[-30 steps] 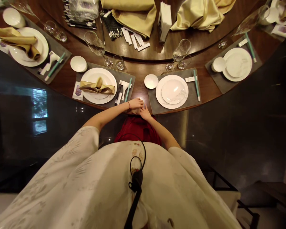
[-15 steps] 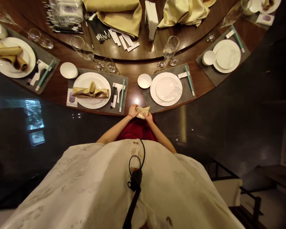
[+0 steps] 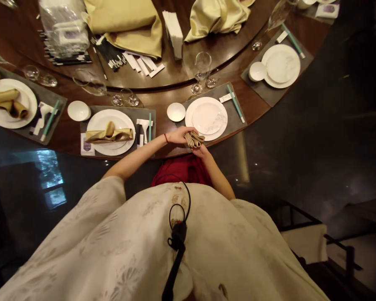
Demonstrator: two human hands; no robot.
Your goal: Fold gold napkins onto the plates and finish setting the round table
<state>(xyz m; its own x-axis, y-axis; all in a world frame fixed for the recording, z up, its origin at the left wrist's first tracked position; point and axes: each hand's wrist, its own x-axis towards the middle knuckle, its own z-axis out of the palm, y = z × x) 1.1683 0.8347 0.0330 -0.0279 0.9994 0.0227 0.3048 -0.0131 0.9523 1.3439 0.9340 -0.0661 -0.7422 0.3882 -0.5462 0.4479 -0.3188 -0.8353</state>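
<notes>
A round dark-wood dining table [image 3: 252,104] carries a glass turntable [image 3: 175,79] at its centre, and on the turntable lie folded gold cloth napkins [image 3: 122,25], a bundle of black chopsticks [image 3: 109,56], a stack of white paper napkins [image 3: 173,33] and a clear plastic bag [image 3: 64,29]. Around the turntable, the table bears grey place mats [image 3: 209,92] set with white plates [image 3: 206,119], with small white bowls [image 3: 176,112] and stemmed glasses [image 3: 203,67] between the mats and the turntable.

A restaurant dining room is shown: beyond the hands [image 3: 180,135], a round wooden desk [image 3: 164,98] is laid with plates [image 3: 206,118], folded napkins [image 3: 109,133], wine glasses [image 3: 202,67], chopsticks [image 3: 236,103] and grey mats [image 3: 95,115].
</notes>
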